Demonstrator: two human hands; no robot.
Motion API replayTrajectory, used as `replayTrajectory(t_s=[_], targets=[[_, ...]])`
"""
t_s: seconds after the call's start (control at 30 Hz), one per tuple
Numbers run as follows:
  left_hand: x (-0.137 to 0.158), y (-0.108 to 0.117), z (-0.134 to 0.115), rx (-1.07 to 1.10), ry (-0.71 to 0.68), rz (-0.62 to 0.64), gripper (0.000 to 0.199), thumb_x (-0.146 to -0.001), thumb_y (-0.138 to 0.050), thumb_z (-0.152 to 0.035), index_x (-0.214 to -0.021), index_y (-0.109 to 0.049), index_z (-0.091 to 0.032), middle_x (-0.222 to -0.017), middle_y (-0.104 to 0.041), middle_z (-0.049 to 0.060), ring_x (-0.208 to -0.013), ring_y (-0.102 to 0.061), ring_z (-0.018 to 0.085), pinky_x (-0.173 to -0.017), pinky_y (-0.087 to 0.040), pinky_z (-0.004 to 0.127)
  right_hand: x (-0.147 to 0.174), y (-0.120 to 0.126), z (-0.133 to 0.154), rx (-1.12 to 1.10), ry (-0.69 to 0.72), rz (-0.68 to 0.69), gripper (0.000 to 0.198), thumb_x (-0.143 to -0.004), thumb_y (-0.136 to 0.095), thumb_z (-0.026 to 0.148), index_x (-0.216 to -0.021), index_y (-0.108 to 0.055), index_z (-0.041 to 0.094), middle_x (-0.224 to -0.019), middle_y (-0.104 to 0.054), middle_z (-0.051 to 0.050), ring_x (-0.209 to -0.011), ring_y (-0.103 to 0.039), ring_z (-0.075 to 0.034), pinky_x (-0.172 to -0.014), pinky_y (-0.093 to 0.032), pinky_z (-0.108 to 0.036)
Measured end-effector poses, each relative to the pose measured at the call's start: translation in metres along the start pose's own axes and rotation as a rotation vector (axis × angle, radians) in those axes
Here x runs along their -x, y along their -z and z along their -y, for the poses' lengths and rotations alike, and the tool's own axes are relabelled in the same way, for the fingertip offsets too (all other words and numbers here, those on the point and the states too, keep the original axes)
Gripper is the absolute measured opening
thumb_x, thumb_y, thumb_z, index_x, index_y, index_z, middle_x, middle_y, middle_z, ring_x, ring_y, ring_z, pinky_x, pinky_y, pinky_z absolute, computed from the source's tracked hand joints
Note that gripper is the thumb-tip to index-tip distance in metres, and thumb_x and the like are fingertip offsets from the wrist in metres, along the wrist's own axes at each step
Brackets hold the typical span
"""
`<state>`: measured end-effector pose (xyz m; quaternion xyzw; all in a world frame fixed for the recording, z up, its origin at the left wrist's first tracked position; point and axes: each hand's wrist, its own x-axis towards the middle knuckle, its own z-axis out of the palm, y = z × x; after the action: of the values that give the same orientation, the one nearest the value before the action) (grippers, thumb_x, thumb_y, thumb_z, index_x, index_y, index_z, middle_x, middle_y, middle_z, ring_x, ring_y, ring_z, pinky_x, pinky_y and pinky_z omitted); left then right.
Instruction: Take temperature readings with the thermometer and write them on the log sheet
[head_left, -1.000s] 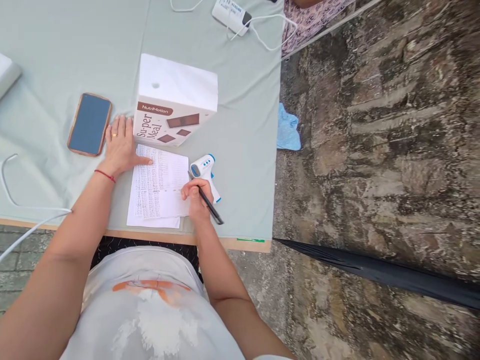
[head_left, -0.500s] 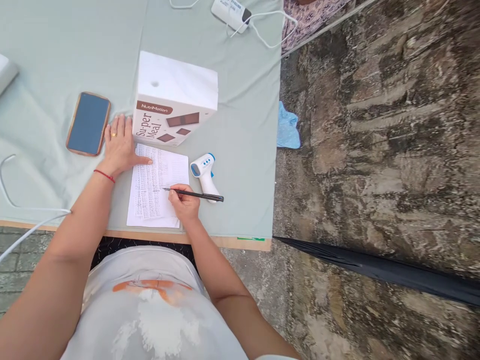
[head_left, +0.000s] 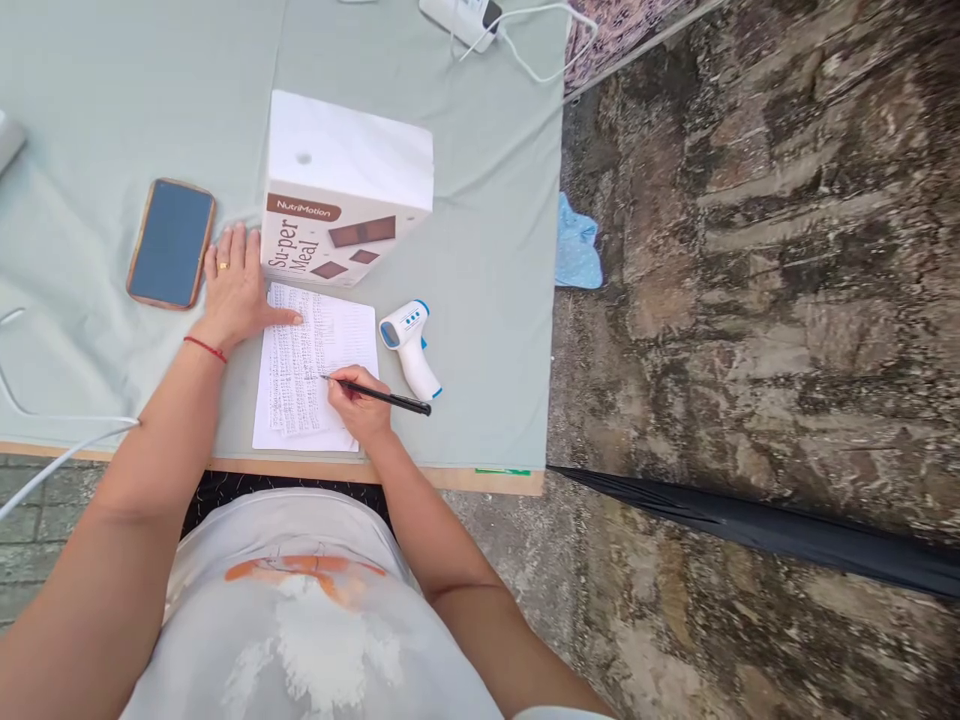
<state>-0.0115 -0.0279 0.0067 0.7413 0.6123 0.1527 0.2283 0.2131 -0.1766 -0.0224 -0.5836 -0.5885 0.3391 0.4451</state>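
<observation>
- The black pen (head_left: 386, 397) is held over the written sheets (head_left: 319, 355), its tip set at about the middle of the top page; whether the paper is touched by the tip cannot be told at this size.
- The pen is gripped between the thumb and fingers of the right hand (head_left: 360, 405), which is rested at the right edge of the pages. Fresh ink could be smeared if the hand were dragged across the dense rows.
- At least two sheets are stacked slightly out of line. The upper one could be slid over the lower if the pen were pressed hard, since only the upper left part is covered by a thumb.
- That thumb belongs to the left hand (head_left: 236, 292), which is laid open and flat, nothing being grasped; its fingers are spread between the phone (head_left: 171, 243) and the box (head_left: 349, 170). Either could be nudged if the hand were shifted sideways.
- The thermometer gun (head_left: 409, 345) is laid just right of the pages, with the pen's rear end close by its grip; it could be knocked by a wide swing of the pen.
- All these are set on the cloth-covered table (head_left: 495, 300); if the cloth were tugged, the writing could be jogged.
</observation>
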Motion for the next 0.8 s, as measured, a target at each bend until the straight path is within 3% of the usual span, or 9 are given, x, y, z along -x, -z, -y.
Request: replayTrajectory(t_s=[0.27, 0.8], targets=[[0.0000, 0.0021, -0.0022, 0.025, 0.010, 0.007, 0.157, -0.052, -0.089, -0.088, -0.171, -0.021, -0.013, -0.179, -0.012, 0.025, -0.167, -0.004, 0.049, -0.137, 0.001, 0.061, -0.0027, 0.0016, 0.0060, 0.049, 0.056, 0.025, 0.012, -0.084, -0.060, 0.032, -0.078, -0.066, 0.025, -0.067, -0.063, 0.002, -0.056, -0.050, -0.014, -0.060, -0.050, -0.029], [0.0012, 0.0045, -0.0054, 0.021, 0.031, 0.012, 0.155, -0.052, -0.090, -0.086, -0.171, -0.023, -0.014, -0.179, -0.013, 0.024, -0.167, -0.004, 0.049, -0.137, 0.000, 0.060, -0.0032, 0.0022, 0.0074, -0.003, 0.009, 0.001, 0.012, -0.082, -0.061, 0.034, -0.075, -0.066, 0.025, -0.063, -0.061, 0.003, -0.054, -0.049, -0.014, -0.056, -0.049, -0.028]])
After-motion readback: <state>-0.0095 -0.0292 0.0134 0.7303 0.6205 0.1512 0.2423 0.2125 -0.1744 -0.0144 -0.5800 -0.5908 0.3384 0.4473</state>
